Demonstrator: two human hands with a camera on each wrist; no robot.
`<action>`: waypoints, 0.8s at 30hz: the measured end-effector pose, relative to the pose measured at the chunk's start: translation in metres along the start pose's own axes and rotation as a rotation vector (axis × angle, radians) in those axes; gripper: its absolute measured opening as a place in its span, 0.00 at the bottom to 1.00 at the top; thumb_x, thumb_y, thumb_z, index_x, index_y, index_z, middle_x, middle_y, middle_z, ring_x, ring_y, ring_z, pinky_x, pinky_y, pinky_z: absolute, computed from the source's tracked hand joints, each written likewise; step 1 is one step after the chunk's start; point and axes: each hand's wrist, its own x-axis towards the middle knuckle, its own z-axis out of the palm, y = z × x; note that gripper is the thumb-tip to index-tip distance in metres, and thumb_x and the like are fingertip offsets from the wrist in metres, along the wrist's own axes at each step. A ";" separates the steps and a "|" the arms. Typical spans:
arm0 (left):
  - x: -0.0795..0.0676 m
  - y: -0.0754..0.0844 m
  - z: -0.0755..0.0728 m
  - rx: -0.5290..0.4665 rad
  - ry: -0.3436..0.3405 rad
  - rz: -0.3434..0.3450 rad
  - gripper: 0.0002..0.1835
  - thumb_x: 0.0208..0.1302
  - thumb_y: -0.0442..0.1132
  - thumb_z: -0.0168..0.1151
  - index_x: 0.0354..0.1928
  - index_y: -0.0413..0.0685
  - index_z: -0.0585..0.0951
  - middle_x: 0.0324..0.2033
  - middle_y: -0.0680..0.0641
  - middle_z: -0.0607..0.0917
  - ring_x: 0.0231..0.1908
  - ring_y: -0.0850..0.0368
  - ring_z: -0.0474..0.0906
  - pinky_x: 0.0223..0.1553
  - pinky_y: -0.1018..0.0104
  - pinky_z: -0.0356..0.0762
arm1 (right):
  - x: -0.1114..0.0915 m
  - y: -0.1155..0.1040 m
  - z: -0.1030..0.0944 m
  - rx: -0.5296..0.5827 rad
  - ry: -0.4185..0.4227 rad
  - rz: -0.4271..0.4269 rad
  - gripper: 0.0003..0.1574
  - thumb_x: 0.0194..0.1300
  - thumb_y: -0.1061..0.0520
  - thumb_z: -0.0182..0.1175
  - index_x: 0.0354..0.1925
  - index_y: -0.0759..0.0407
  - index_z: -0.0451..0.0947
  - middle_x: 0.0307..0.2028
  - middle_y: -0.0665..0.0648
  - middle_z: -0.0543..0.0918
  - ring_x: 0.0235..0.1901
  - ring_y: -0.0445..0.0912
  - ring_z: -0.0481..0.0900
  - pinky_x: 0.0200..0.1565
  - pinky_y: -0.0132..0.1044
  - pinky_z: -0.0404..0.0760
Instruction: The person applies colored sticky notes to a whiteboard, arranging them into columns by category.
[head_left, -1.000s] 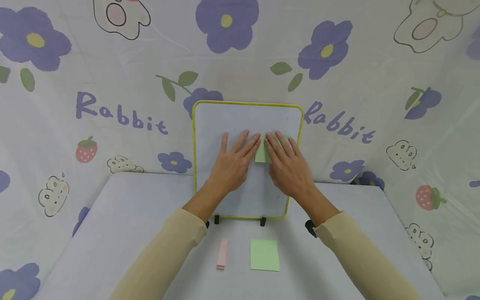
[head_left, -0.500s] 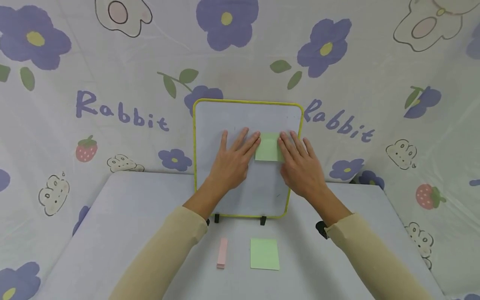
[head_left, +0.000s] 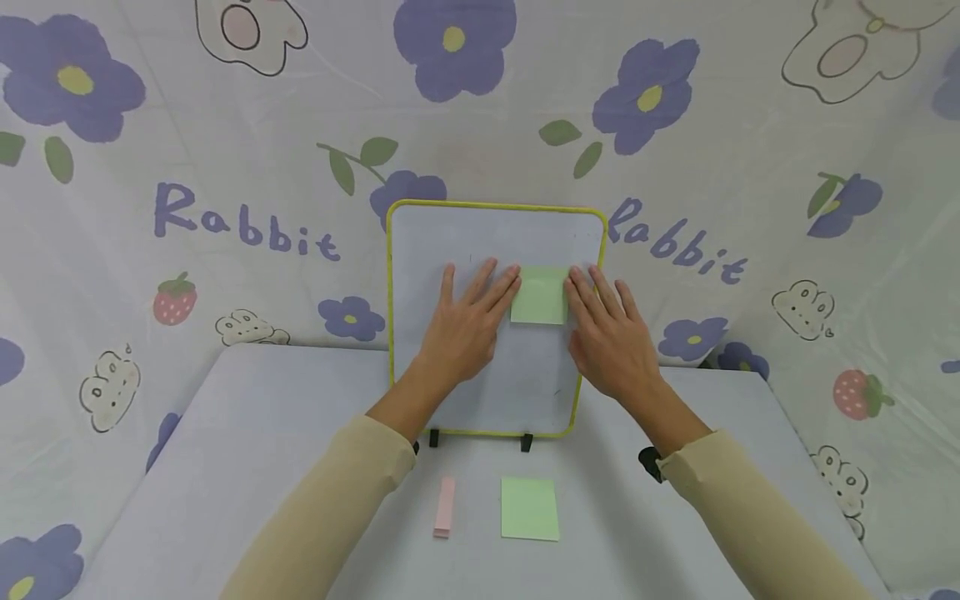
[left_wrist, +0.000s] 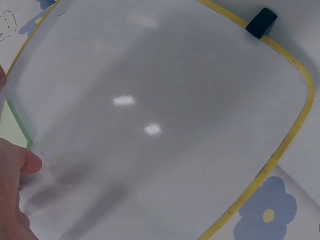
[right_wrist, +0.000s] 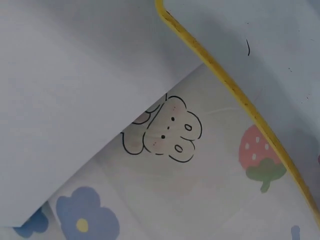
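Note:
A green sticky note [head_left: 538, 297] lies flat on the upper right of a yellow-framed whiteboard [head_left: 480, 392]. My left hand [head_left: 463, 332] has its fingers spread on the board, the fingertips touching the note's left edge. Along the note's right edge rest the straight fingertips of my right hand [head_left: 611, 337]. In the left wrist view, part of the left hand [left_wrist: 15, 187] shows beside a corner of the green note [left_wrist: 12, 125]. Only the whiteboard's frame [right_wrist: 235, 92] and the surroundings appear in the right wrist view, without the hand.
On the white table [head_left: 285, 467] in front of the board lie a green sticky note pad [head_left: 529, 509] and a narrow pink sticky note stack [head_left: 444, 507]. Black feet [head_left: 527, 442] hold up the board. Behind it hangs a patterned cloth [head_left: 480, 158].
My right hand has slid rightward across the green note to its right edge, uncovering the note's face. The left hand has stayed in place.

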 end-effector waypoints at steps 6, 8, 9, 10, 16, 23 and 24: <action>-0.001 0.001 0.002 0.007 -0.009 -0.008 0.38 0.71 0.46 0.55 0.79 0.53 0.53 0.78 0.55 0.49 0.77 0.53 0.41 0.70 0.35 0.46 | -0.001 0.000 -0.001 0.001 -0.016 0.000 0.47 0.60 0.57 0.64 0.74 0.67 0.59 0.75 0.62 0.60 0.76 0.57 0.51 0.72 0.55 0.52; -0.001 0.001 0.003 0.002 -0.009 -0.009 0.38 0.71 0.46 0.54 0.79 0.53 0.53 0.78 0.55 0.49 0.77 0.53 0.41 0.70 0.35 0.46 | -0.001 0.000 -0.001 0.000 -0.014 -0.002 0.47 0.59 0.57 0.64 0.73 0.67 0.60 0.74 0.62 0.60 0.75 0.57 0.51 0.71 0.56 0.54; -0.001 0.001 0.003 -0.002 -0.006 -0.008 0.38 0.71 0.46 0.55 0.79 0.53 0.53 0.78 0.55 0.49 0.77 0.53 0.41 0.70 0.35 0.45 | -0.001 0.001 0.000 0.000 -0.015 -0.003 0.48 0.59 0.57 0.65 0.73 0.67 0.60 0.74 0.62 0.60 0.75 0.57 0.52 0.71 0.56 0.54; -0.001 0.001 0.004 -0.007 -0.004 -0.008 0.38 0.71 0.45 0.55 0.79 0.53 0.53 0.78 0.55 0.49 0.77 0.53 0.41 0.70 0.34 0.46 | 0.000 0.001 0.000 0.001 -0.017 -0.002 0.48 0.59 0.57 0.65 0.73 0.67 0.59 0.74 0.62 0.60 0.75 0.57 0.51 0.71 0.56 0.53; 0.000 0.001 0.004 -0.017 0.009 -0.008 0.37 0.71 0.45 0.54 0.79 0.53 0.55 0.78 0.56 0.51 0.77 0.52 0.43 0.70 0.34 0.46 | 0.000 0.001 0.000 -0.004 -0.024 0.001 0.48 0.59 0.57 0.65 0.74 0.67 0.59 0.75 0.62 0.59 0.76 0.57 0.50 0.71 0.56 0.53; 0.000 0.001 0.002 -0.019 -0.010 -0.007 0.37 0.72 0.45 0.53 0.79 0.53 0.53 0.78 0.55 0.50 0.77 0.52 0.42 0.69 0.35 0.48 | 0.001 0.001 -0.002 -0.013 -0.027 -0.006 0.48 0.59 0.56 0.65 0.74 0.67 0.59 0.75 0.62 0.59 0.76 0.57 0.50 0.71 0.56 0.55; -0.001 0.000 0.001 -0.018 -0.011 -0.005 0.37 0.72 0.45 0.53 0.79 0.52 0.54 0.78 0.55 0.50 0.77 0.52 0.42 0.69 0.35 0.49 | 0.001 0.002 -0.003 -0.014 -0.027 -0.009 0.48 0.59 0.56 0.65 0.74 0.67 0.59 0.75 0.62 0.60 0.76 0.57 0.50 0.71 0.56 0.54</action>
